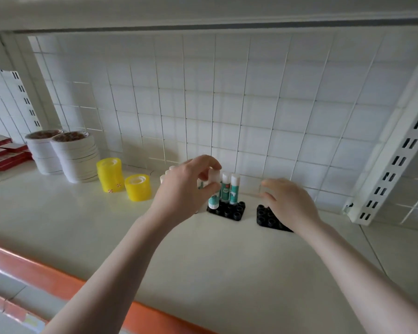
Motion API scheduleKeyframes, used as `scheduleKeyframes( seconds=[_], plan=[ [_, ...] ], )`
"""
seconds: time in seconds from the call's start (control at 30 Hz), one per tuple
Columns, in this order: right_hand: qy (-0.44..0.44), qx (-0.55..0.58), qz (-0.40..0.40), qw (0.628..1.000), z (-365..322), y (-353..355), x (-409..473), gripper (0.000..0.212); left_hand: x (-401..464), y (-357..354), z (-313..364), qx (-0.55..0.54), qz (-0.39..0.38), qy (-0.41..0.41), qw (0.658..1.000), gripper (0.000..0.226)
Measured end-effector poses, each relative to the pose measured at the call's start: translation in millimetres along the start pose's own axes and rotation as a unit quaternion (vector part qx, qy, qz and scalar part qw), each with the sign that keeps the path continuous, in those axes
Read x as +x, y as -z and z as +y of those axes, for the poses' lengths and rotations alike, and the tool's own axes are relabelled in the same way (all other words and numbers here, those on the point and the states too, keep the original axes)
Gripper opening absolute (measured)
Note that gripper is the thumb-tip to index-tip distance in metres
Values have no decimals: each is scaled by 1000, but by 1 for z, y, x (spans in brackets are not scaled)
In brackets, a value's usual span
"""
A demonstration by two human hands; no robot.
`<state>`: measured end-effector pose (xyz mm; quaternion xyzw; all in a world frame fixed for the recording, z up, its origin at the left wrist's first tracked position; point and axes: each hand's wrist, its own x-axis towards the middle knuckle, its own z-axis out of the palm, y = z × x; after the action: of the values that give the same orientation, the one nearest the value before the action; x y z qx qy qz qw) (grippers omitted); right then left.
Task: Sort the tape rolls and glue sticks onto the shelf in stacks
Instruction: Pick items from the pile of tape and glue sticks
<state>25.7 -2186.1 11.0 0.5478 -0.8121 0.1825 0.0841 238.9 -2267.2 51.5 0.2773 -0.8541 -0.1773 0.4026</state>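
Note:
My left hand (188, 186) pinches the white cap of a teal glue stick (213, 201) that stands in a black holder tray (229, 210) on the white shelf (203, 249). Two more glue sticks (234, 189) stand upright at the back of that tray. More white caps show behind my left hand, mostly hidden. My right hand (290, 201) hovers with relaxed fingers over a second black holder tray (267, 216) and holds nothing. Yellow tape rolls (110, 174) and a shorter yellow stack (138, 188) stand to the left, beside two stacks of white tape rolls (76, 156).
Red boxes (3, 153) lie at the far left. A wire grid back panel (227, 104) closes the shelf behind. A white slotted upright (391, 169) stands at the right. An orange strip (82, 283) edges the shelf front.

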Motion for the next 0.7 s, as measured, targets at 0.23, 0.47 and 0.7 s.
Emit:
scheduleKeyframes(
  seconds=[0.23, 0.47, 0.7],
  plan=[
    [6, -102, 0, 995, 25, 13, -31, 28, 38, -36, 14, 16, -66, -26, 997, 21],
    [-16, -53, 22, 998, 36, 18, -47, 31, 58, -71, 10, 61, -95, -42, 993, 21],
    [-30, -27, 14, 999, 41, 11, -47, 32, 61, -88, 0, 85, -135, -17, 987, 26]
  ],
)
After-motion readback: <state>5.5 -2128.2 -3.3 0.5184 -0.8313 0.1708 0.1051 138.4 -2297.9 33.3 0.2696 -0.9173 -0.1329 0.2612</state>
